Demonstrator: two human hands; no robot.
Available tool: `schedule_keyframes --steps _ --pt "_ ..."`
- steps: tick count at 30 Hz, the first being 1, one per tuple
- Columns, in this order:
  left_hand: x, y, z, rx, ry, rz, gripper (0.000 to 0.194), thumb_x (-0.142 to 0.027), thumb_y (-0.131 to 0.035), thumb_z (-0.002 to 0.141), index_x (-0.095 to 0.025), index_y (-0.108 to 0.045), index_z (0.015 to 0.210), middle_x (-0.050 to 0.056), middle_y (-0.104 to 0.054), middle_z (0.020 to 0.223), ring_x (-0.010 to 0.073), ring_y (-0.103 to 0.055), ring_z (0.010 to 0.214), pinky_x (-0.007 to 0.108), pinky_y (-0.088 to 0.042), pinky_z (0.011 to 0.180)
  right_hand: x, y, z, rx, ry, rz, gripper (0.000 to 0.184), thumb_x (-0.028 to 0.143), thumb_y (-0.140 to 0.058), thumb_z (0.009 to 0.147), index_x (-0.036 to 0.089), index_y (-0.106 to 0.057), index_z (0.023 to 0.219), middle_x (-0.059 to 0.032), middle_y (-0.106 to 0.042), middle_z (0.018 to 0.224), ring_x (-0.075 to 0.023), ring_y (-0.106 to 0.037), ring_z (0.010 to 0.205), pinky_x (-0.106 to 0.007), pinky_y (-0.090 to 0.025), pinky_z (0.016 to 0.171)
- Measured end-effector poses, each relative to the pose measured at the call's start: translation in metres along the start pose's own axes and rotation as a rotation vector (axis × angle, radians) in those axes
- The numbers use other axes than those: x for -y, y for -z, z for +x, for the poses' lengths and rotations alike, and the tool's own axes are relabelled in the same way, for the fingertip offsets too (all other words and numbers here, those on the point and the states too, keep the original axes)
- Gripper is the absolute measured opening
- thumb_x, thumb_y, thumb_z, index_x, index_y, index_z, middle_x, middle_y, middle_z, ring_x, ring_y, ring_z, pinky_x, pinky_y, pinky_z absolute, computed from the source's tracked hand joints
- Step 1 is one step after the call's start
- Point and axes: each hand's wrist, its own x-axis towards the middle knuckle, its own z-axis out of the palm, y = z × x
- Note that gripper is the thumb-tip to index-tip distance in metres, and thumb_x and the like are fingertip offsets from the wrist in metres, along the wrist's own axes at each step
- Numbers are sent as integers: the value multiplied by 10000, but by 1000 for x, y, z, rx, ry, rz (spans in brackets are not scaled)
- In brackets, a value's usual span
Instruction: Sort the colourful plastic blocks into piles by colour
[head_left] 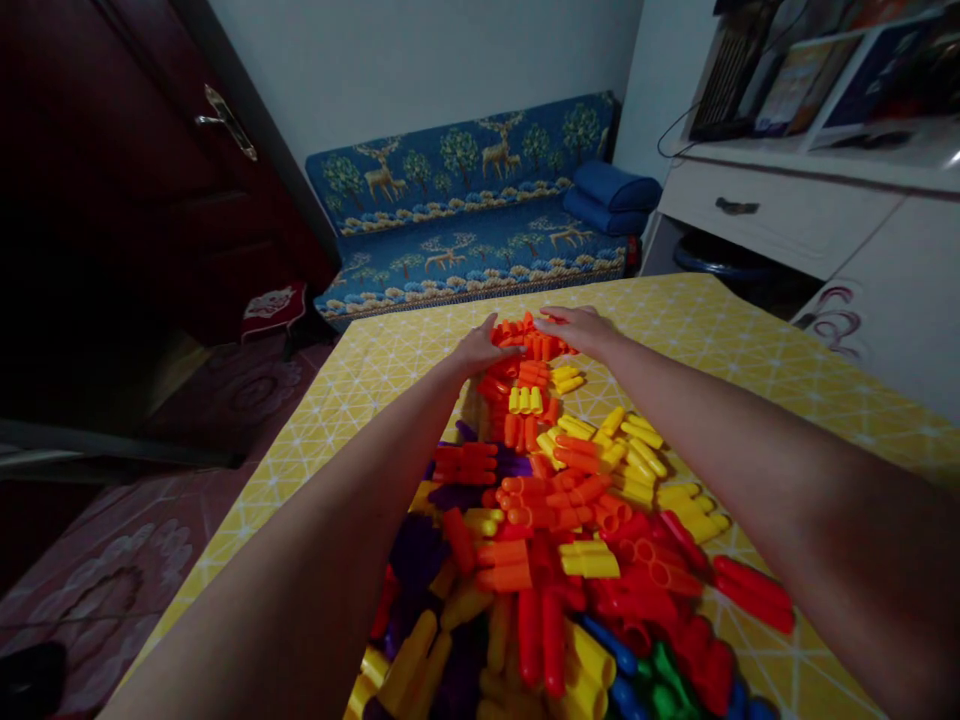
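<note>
Flanking the far orange pieces (538,347), left hand (480,350) and right hand (583,329) hold their fingers spread, not closed; exact fingertip contact cannot be told; nearer the body lies a mixed heap (525,515), chiefly orange, red, yellow and purple, on the yellow tablecloth (660,315); step in hand, judged: gathering the orange cluster; next move likely calls for palms pressing evenly inward, so loose pieces stay between them.

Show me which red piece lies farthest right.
The red piece beside the right forearm, on the tablecloth; the other red pieces lie further left.
</note>
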Motion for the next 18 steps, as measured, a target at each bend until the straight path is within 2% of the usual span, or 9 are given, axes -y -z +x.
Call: schedule_keyframes --steps 3,5,9,12,14,16,18 --pt "-8 -6 3 95 -27 -257 1194 -382 -853 621 -114 -159 1555 214 -523 1434 312 -550 1269 418 -449 1050 16 -10 -1 36 26 -4 592 646 -561 845 322 -616 1338 -35 -655 1290 -286 -474 1300 -387 -377 1076" --pt "-11 -6 2 135 -40 -402 1204 -292 -860 599 -114 -150 1554 199 -586 1364 294 -608 1183 415 -487 1005 20 -16 -4 39 69 8 504 579 -611 839 312 -678 1261 -38 -680 1218 -287 -467 1295 -381 -392 1060" --pt "-11 -2 -14 138 -87 -501 1067 -234 -876 555 -109 -354 1477 173 -632 1272 276 -638 1109 416 -496 990 26 -23 -28 4 189 69 343 508 -635 839 299 -761 1081 -46 -700 1139 -281 -497 1248 -395 -406 1046" --pt "-15 6 -44 201 -162 -528 987 -258 -881 568 -121 -416 1427 141 -671 1171 248 -660 1045 412 -515 957 36 -23 -60 5 210 166 310 476 -628 845 284 -765 1046 -51 -711 1118 -273 -542 1205 -405 -411 1040" --pt "-21 16 -71 255 -174 -512 920 -288 -866 609 -119 -441 1406 129 -693 1110 244 -670 1018 406 -524 942 46 -21 -85 77 258 269 304 462 -602 863 270 -767 1031 -50 -727 1092 -271 -587 1157 -405 -428 1020" --pt "-31 28 -100 294 -173 -496 824 -330 -837 658 -136 -487 1378 136 -689 1149 264 -670 1043 409 -530 943 59 -14 -111 179 313 388 316 460 -580 878 256 -765 1032 -53 -736 1093 -270 -635 1093 -409 -453 992" --pt "-43 43 -131 280 -199 -412 709 -348 -821 684 -160 -567 1318 135 -648 1266 289 -628 1150 402 -494 1016 74 -3 -138 242 344 460 337 472 -589 876 244 -758 1057 -71 -731 1115 -275 -653 1070 -423 -466 981"
